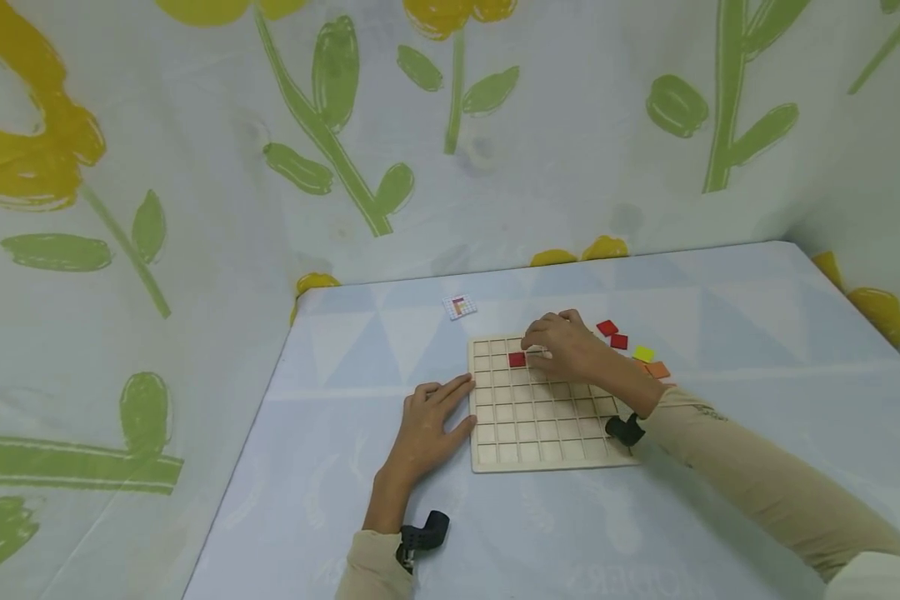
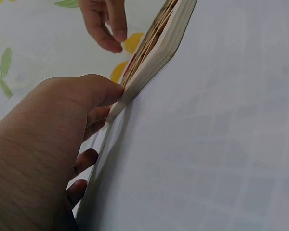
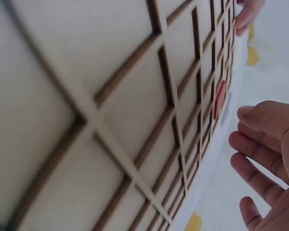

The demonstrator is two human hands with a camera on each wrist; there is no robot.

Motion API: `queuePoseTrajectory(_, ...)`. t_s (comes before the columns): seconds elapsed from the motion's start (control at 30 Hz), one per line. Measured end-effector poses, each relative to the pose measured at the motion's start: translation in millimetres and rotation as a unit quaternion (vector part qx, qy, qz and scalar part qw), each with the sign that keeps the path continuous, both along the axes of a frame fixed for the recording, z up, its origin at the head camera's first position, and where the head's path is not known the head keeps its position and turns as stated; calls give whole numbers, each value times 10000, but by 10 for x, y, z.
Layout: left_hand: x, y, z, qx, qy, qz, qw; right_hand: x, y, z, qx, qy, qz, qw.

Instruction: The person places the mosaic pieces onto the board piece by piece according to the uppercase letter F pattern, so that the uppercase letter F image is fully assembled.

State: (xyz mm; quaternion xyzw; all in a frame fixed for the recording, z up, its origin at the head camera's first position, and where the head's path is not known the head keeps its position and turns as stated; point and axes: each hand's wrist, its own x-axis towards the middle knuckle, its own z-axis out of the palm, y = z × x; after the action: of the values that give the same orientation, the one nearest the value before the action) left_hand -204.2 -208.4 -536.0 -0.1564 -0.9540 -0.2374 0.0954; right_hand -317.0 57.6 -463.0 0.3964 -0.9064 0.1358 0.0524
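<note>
A pale wooden grid board [image 1: 525, 431] lies flat on the table, and one red square tile [image 1: 517, 360] sits in a cell near its far edge. My left hand [image 1: 429, 425] rests on the table with fingertips and thumb touching the board's left edge; the left wrist view shows the thumb [image 2: 103, 90] against the rim. Over the far part of the board hovers my right hand [image 1: 566, 348], just right of the red tile. Its fingers [image 3: 260, 144] are loosely bent and apart, with nothing between them in the right wrist view.
Loose tiles lie right of the board: red ones [image 1: 619, 342], a yellow one [image 1: 643, 354] and an orange one [image 1: 657, 369], partly behind the right forearm. Beyond the board is a small card [image 1: 460, 307] with a coloured grid pattern. A flower-printed curtain [image 1: 570, 125] borders the table.
</note>
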Motion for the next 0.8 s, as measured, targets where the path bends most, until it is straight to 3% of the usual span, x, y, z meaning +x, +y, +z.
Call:
queuePoseTrajectory(0.23,-3,-11,1,23,-83,-29,10000,-27,331,66,-269,123,-140,9995)
queuePoseTrajectory(0.47,11,-17,12,74,-62,-39,9999,-14,632,125,-356,-100,-404,9985)
queuePoseTrajectory(0.8,9,3,4,150,-38,-49,9999,-55,966,127,-133,-149,-965,9951)
